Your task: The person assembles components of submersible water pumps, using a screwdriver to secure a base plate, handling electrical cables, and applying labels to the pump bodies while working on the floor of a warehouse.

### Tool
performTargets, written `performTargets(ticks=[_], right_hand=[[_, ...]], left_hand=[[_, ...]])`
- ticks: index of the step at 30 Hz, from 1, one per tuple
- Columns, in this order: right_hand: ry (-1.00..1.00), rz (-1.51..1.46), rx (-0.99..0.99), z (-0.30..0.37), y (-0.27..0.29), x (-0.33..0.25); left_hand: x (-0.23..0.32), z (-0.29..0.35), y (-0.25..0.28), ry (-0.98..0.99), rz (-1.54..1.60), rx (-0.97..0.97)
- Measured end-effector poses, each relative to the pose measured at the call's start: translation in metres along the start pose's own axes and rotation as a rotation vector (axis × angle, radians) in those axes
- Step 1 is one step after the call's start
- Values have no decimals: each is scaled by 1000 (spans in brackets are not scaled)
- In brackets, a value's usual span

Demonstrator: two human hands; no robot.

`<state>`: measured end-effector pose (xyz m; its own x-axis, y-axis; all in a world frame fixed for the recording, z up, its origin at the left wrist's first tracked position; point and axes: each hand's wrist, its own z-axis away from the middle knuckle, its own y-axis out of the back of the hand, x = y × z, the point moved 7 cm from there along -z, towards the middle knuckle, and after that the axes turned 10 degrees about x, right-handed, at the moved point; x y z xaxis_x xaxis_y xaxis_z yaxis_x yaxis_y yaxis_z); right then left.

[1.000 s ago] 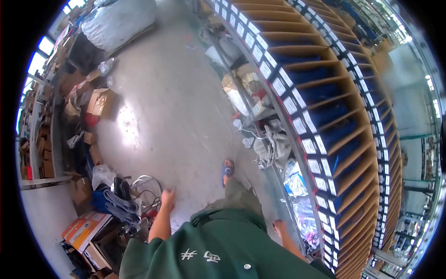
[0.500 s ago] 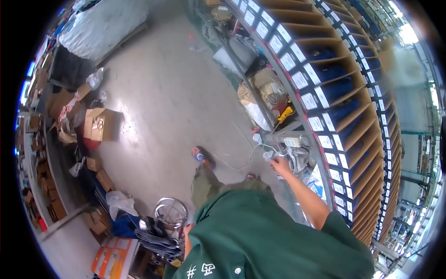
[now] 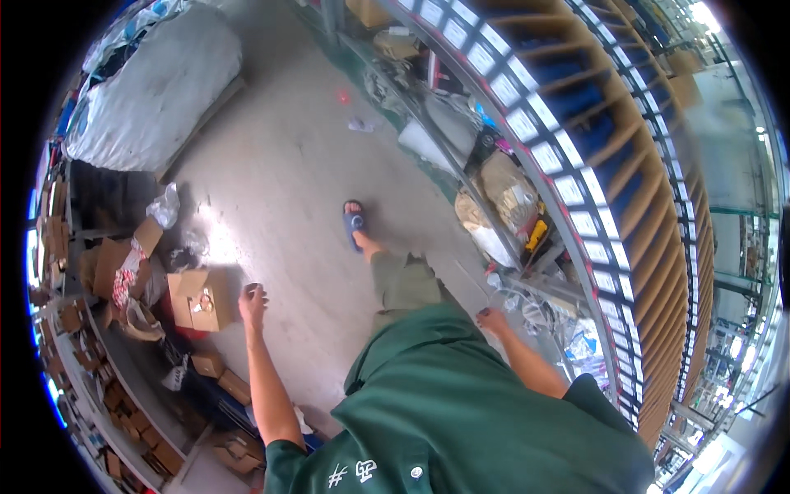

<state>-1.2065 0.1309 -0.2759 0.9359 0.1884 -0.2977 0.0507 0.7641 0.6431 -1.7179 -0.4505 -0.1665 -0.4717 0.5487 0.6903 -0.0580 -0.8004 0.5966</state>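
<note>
In the head view, your left hand [image 3: 253,306] is left of centre, over the grey floor [image 3: 288,181], its fingers loosely bent and parted, with nothing to be seen in its grasp. The thing nearest it is an open cardboard box [image 3: 200,303], just to its left in the frame, its flaps standing up; hand and box appear apart. Your right hand [image 3: 495,322] is right of centre at the end of a lowered forearm, fingers half curled and blurred; you cannot tell from this whether it holds anything. Nearest to it, on its right, is a jumble of clear plastic [image 3: 539,311]; whether they touch is unclear.

Your green shirt [image 3: 485,403] fills the bottom centre, and one blue sandal [image 3: 355,222] shows on your foot near the middle. Along the right side curves a long row of cardboard compartments [image 3: 650,247] with white labels [image 3: 569,191] on its edge. Below that row lies a yellow object [image 3: 536,235]. A large pale wrapped bundle [image 3: 164,90] occupies the upper left.
</note>
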Motion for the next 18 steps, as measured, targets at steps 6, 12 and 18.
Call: performTargets(ticks=[6, 12, 18], right_hand=[[-48, 174, -134, -147, 12, -229], [461, -8, 127, -274, 55, -714], [888, -121, 256, -328, 94, -1105]], left_hand=[[63, -101, 30, 119, 112, 67], [-13, -106, 73, 783, 106, 212], [77, -263, -22, 1074, 108, 27]])
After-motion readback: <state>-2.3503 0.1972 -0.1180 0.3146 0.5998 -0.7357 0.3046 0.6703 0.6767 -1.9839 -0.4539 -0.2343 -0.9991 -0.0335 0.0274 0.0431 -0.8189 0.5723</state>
